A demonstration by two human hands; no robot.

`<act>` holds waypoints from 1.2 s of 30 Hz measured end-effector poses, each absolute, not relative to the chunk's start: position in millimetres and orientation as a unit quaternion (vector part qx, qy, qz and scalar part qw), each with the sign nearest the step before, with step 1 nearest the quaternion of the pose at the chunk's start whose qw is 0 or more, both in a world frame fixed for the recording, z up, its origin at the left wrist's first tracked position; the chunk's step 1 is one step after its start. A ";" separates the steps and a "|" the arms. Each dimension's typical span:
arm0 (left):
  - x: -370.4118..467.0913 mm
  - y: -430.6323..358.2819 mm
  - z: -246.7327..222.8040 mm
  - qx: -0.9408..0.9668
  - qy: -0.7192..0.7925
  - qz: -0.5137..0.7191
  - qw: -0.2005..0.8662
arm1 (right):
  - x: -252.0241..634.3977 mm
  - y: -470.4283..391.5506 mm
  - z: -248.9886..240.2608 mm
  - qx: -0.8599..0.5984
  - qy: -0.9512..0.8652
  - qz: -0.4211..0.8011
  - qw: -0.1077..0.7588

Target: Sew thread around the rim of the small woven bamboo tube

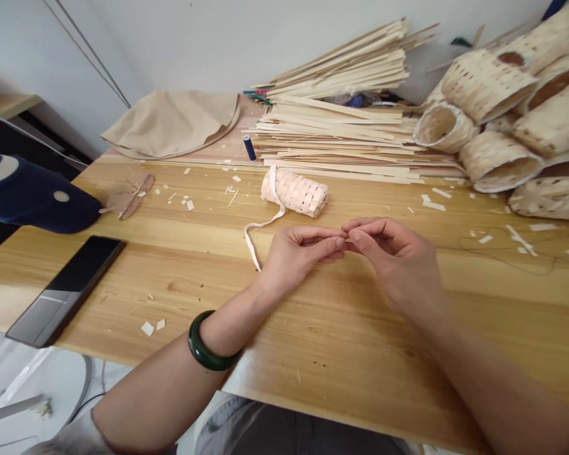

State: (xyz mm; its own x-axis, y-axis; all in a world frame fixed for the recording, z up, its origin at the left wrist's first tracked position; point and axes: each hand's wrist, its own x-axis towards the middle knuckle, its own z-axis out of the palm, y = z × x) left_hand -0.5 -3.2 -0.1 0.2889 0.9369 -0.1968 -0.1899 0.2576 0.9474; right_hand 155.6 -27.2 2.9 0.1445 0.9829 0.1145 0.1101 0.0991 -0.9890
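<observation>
My left hand [303, 253] and my right hand [389, 253] meet fingertip to fingertip above the wooden table [360, 392]. Both are closed in a pinch, thumbs against index fingers. Whatever lies between the fingertips is too small or hidden to make out. Just beyond them, a small woven cylinder [296, 194] of pale strips lies on its side. A white ribbon [252, 237] loops over its left end and trails across the table toward my left wrist. A dark green bangle [203, 344] circles my left forearm.
Bundles of thin wooden strips [332, 133] lie at the back, beside a dark blue thread spool [249, 148]. Several woven tubes [495, 88] are piled at the right. A beige cloth [171, 123], scissors [130, 196] and a phone [66, 291] are at the left. Offcuts [146, 328] litter the tabletop.
</observation>
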 end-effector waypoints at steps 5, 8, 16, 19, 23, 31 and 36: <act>0.4 -3.6 1.3 0.439 0.428 0.421 0.668 | 156.8 -26.8 0.1 -0.525 -0.516 0.412 0.537; -0.1 -3.1 1.7 0.443 0.432 0.423 0.662 | 157.2 -27.2 -0.5 -0.523 -0.519 0.413 0.535; 0.1 -3.6 2.5 0.445 0.435 0.423 0.659 | 156.4 -27.4 0.5 -0.527 -0.524 0.409 0.530; -0.1 -3.4 0.8 0.448 0.431 0.423 0.660 | 157.5 -27.2 -0.1 -0.530 -0.527 0.404 0.527; -0.6 -2.6 -1.9 0.455 0.424 0.424 0.659 | 158.4 -26.3 -2.5 -0.530 -0.531 0.396 0.529; -0.5 -2.5 -1.5 0.450 0.417 0.428 0.663 | 157.1 -26.4 -4.3 -0.526 -0.523 0.398 0.540; -0.4 -2.7 -1.6 0.455 0.419 0.425 0.661 | 157.1 -25.7 -2.4 -0.529 -0.531 0.390 0.535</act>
